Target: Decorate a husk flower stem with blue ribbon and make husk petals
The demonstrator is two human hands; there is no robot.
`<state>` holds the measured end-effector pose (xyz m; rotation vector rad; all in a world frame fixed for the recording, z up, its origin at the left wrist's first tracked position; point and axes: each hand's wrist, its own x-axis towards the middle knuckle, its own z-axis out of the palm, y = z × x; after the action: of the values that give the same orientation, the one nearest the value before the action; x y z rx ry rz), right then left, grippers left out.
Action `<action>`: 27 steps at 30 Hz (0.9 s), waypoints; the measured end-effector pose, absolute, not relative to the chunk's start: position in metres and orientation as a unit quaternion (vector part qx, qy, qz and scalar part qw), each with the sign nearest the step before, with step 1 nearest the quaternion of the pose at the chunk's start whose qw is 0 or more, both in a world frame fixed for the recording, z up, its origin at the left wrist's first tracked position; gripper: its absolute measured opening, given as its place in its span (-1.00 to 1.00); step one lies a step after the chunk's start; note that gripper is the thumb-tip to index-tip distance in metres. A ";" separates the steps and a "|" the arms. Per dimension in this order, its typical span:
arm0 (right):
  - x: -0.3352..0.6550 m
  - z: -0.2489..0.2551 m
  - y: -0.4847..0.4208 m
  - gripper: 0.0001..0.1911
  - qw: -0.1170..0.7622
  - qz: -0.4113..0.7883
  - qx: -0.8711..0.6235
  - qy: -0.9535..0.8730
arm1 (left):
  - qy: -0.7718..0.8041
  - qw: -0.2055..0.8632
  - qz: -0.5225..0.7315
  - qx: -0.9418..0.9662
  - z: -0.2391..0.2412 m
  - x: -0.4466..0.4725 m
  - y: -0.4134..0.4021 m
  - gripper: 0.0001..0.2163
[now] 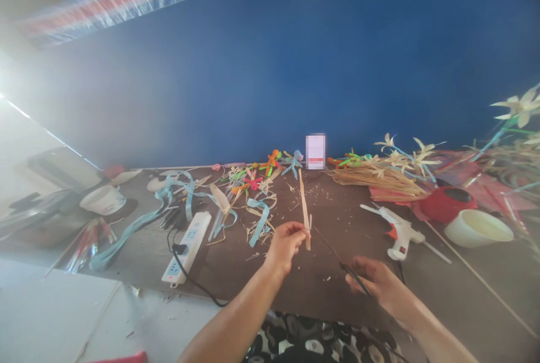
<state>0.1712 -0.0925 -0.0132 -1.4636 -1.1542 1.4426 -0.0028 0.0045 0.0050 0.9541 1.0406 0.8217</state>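
Observation:
Between the thumb and fingers of my left hand (pixel 290 245) is a narrow pale strip of dried plant material (pixel 303 200), standing nearly upright above the brown table (pixel 295 278). A shorter pale sliver sticks up beside it at the fingertips. My right hand (pixel 371 279), lower and to the right, is closed around a slender dark tool (pixel 353 276). Its thin shaft slants up and left toward the strip, and its tip ends close to my left fingers without clear contact. The tool's exact kind is not clear.
A white glue gun (pixel 399 231) lies to the right, near a cream bowl (pixel 478 229) and a red container (pixel 447 202). A power strip (pixel 188 247) with a black cord and blue ribbon (pixel 126 239) are at left. Straw bundles (pixel 375 178) and colourful craft flowers (pixel 253 180) line the back.

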 end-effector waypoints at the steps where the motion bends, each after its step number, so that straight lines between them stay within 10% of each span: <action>1: 0.170 -0.013 -0.092 -0.75 0.378 0.570 -0.571 -0.454 | 0.457 0.693 0.367 0.421 0.006 -0.003 0.004 -0.85; 27: 0.169 -0.009 -0.097 -0.72 0.376 0.587 -0.566 -0.440 | 0.444 0.710 0.352 0.417 0.005 0.006 0.001 -0.82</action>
<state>0.1692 -0.0971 -0.0085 -1.4487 -1.1248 1.5017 0.0064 0.0014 0.0052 0.9255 0.9847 0.7819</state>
